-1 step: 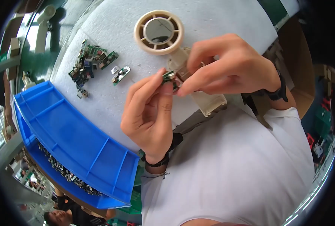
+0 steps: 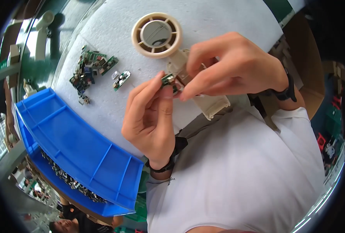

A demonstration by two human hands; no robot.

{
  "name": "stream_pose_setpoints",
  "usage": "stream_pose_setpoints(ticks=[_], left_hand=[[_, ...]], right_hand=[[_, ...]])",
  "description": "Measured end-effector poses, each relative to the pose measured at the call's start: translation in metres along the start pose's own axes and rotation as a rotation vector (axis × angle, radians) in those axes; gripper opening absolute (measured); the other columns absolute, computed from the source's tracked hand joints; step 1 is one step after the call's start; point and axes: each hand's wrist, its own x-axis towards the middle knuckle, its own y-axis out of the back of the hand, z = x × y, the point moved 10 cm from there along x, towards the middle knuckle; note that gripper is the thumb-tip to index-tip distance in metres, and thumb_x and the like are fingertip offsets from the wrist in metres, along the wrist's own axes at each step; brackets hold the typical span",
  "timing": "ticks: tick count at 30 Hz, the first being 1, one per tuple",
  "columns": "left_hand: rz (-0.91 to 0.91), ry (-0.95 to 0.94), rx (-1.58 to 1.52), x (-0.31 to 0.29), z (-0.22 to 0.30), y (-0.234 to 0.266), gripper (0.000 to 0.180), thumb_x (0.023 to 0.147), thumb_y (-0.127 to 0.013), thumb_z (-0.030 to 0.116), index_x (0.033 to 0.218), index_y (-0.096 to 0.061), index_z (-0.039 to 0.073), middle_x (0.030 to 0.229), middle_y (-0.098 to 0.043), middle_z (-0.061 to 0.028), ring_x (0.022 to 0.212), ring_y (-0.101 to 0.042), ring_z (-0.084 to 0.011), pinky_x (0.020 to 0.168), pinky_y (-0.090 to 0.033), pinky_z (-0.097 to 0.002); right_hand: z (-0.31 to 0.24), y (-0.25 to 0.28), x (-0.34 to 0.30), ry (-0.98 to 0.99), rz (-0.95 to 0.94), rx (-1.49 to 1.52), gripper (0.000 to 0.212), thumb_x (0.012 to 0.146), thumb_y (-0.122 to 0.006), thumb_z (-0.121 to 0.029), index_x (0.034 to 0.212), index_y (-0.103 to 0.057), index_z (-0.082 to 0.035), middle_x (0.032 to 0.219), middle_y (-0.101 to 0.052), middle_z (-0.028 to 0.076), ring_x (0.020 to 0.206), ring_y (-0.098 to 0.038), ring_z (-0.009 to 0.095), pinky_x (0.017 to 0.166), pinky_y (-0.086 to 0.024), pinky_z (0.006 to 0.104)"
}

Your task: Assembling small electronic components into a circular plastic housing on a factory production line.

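My left hand [image 2: 151, 122] pinches a small green circuit board [image 2: 168, 80] between thumb and fingertips. Close beside the board, my right hand [image 2: 240, 68] has its fingers bent inward; what they grip, if anything, is too small to make out. Under both hands lies a cream handheld fan [image 2: 135, 35] with a round slotted head and a mirror-like centre disc. Its handle [image 2: 212, 106] shows an open-looking shell, partly covered by my right hand. Another small board [image 2: 121, 80] rests on the white work surface, left of the fan.
A pile of circuit boards [image 2: 88, 72] lies on the white foam-like surface [image 2: 114, 23] at the left. At the lower left stands a blue plastic bin [image 2: 79, 143] with many small parts inside. An open cardboard box [image 2: 306, 58] is at the right. Another person [image 2: 73, 223] appears at the lower left.
The fan, the boards and my hands appear slightly farther left in the picture. My left hand keeps its pinch on the circuit board.
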Motion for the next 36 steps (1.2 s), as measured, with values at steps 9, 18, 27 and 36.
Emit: stream_pose_setpoints(ticks=[9, 18, 27, 36], left_hand=[[0.024, 0.053, 0.053, -0.002, -0.006, 0.003, 0.027, 0.097, -0.059, -0.009, 0.124, -0.064, -0.007, 0.124, -0.066, -0.0188, 0.107, -0.068, -0.0207, 0.090, -0.057, -0.0303], [0.071, 0.055, 0.074, 0.000, -0.005, 0.002, 0.026, 0.099, -0.060, -0.005, 0.124, -0.063, -0.008, 0.125, -0.066, -0.0196, 0.105, -0.069, -0.0227, 0.089, -0.058, -0.0321], [0.056, 0.011, 0.071, -0.004, -0.006, 0.003, 0.026, 0.096, -0.062, -0.009, 0.122, -0.065, -0.007, 0.120, -0.066, -0.0182, 0.100, -0.071, -0.0227, 0.084, -0.060, -0.0325], [0.007, -0.089, 0.022, 0.000, 0.007, -0.006, 0.029, 0.094, -0.062, -0.012, 0.122, -0.066, -0.007, 0.119, -0.065, -0.0181, 0.099, -0.071, -0.0219, 0.085, -0.061, -0.0329]], right_hand=[[-0.010, 0.001, 0.010, 0.093, 0.047, 0.081, 0.014, 0.087, -0.078, -0.010, 0.101, -0.079, -0.013, 0.082, -0.061, 0.004, 0.066, -0.058, 0.020, 0.057, -0.045, 0.0311], [0.014, 0.002, -0.001, -0.217, 0.262, 0.417, 0.022, 0.086, -0.075, -0.019, 0.098, -0.079, -0.001, 0.080, -0.071, 0.010, 0.068, -0.065, 0.020, 0.063, -0.050, 0.0346], [0.016, -0.001, -0.016, -0.360, 0.279, 0.413, 0.014, 0.089, -0.074, -0.010, 0.099, -0.076, 0.000, 0.081, -0.063, 0.003, 0.064, -0.054, 0.009, 0.056, -0.041, 0.0267], [-0.005, 0.011, -0.011, -0.196, 0.392, -0.044, 0.010, 0.088, -0.075, -0.005, 0.098, -0.077, -0.005, 0.080, -0.058, 0.002, 0.059, -0.049, 0.008, 0.051, -0.038, 0.0245]])
